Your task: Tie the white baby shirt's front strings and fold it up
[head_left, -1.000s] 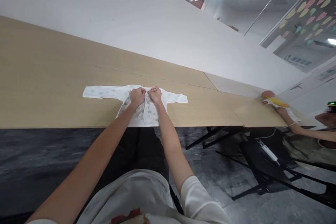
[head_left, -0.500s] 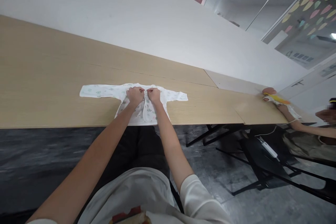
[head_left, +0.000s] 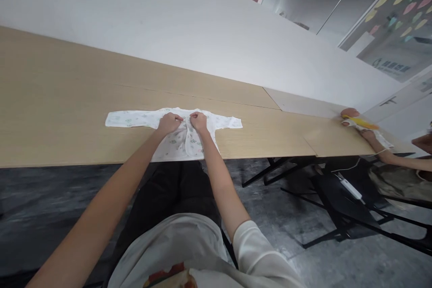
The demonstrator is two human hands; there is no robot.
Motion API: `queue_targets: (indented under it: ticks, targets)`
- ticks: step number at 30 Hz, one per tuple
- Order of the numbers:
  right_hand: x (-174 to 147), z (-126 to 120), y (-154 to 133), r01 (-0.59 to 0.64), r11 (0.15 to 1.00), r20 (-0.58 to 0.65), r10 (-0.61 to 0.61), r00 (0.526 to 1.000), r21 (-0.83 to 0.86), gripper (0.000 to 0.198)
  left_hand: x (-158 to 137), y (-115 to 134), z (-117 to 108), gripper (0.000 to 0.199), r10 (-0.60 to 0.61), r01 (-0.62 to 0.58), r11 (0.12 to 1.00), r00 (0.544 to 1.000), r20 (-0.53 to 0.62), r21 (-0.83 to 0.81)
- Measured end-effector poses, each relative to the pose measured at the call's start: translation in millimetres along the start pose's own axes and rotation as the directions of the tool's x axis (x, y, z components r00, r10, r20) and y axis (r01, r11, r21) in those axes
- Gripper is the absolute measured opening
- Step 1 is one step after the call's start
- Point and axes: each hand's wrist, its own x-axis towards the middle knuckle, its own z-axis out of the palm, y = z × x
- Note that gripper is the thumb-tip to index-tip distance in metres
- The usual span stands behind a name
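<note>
Over printed shirt (head_left: 173, 146), forearms (head_left: 222, 182) outstretched; right hand (head_left: 199, 121) pinches front edge (head_left: 186, 137), left hand (head_left: 169, 123) angled inward, grip unclear.

From the wearer's head, one view looks forward and down past the shirt (head_left: 172, 240) to the table (head_left: 67, 76).

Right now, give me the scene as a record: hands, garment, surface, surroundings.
left hand: at the shirt's front, fingertips near the opening; grip unclear
right hand: opposite, fingers bent at the opening's edge; grip unclear
shirt: white, small print, lying flat, sleeves spread to both sides
table: pale wood-look top
far right: another person's hand by a yellow and white item
chair: black, right of the wearer
</note>
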Motion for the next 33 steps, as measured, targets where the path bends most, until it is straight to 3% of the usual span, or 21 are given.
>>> queue_targets:
  ticks: [6,11,16,21,26,33]
  targets:
    - [-3.2,-7.1,-8.9,0.023,0.999,0.066,-0.021,0.998,-0.03,0.011,-19.6,4.0,0.1,0.033,0.11,-0.102,0.987,0.993,-0.054,0.12]
    - [-9.1,-18.1,-15.3,0.106,0.982,0.207,-0.073,0.976,-0.153,0.028,-19.8,1.6,2.0,0.028,0.161,-0.156,0.983,0.986,-0.047,0.093]
    - [-19.4,-25.5,-14.7,0.11,0.977,0.26,-0.06,0.964,-0.181,0.027,-20.6,-0.4,3.9,0.029,0.227,-0.225,0.974,0.972,-0.053,0.037]
    - [-26.9,-29.3,-3.9,-0.068,0.997,0.189,0.059,0.98,0.042,0.004,-24.8,2.2,5.8,0.028,0.244,-0.242,0.97,0.968,-0.055,0.036]
    - [-29.5,-27.5,4.3,-0.088,0.981,0.168,0.059,0.984,0.173,0.029,-27.8,5.1,4.7,0.028,0.293,-0.289,0.954,0.955,-0.051,0.081]
    - [-28.1,-25.7,4.0,-0.08,0.982,0.118,0.061,0.991,0.17,0.031,-27.7,6.4,2.7,0.027,0.312,-0.309,0.948,0.95,-0.027,0.08]
